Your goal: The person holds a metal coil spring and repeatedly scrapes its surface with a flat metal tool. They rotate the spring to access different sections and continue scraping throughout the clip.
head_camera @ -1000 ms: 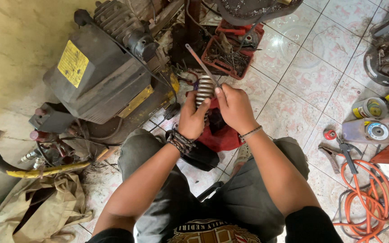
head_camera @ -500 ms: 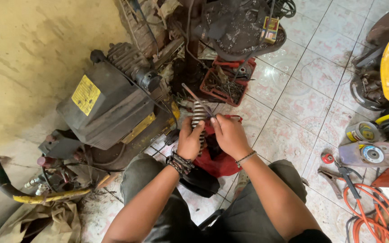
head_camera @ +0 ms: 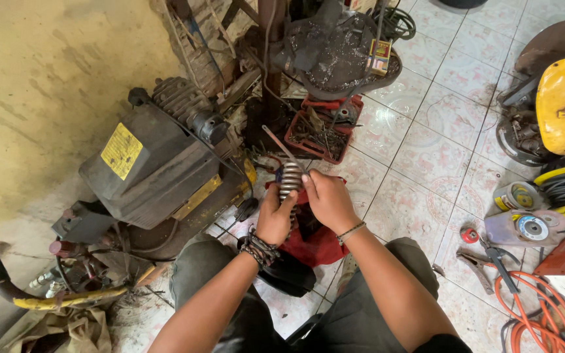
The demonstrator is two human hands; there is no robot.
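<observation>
We have a ribbed metal coil (head_camera: 290, 181) held up in front of us, just above our knees and over a red cloth (head_camera: 312, 238) that lies on the tiled floor (head_camera: 420, 196); a thin metal rod (head_camera: 277, 140) sticks out of its top, slanting up and to the left. Our left hand (head_camera: 274, 219) has its fingers closed around the lower part of the coil from beneath, gripping it firmly; our right hand (head_camera: 327, 199) has its fingers curled shut against the coil's upper right side, thumb and fingertips pinching near the top (how tight that pinch is we cannot tell from here). Judging from the grip, we are at the stage of working the coil by hand, turning or seating it on the rod, with the left hand steadying and the right doing the fine work; the next move seems to call for a firm hold below and a small, controlled twist or push above, keeping coil and rod in line. To our left stands a dark grey motor unit (head_camera: 158, 173) with a yellow label; beyond the coil sits a red tray of small parts (head_camera: 322, 131); an orange cable (head_camera: 544, 314) lies coiled on the floor at our right, near a pair of pliers (head_camera: 475, 265).
</observation>
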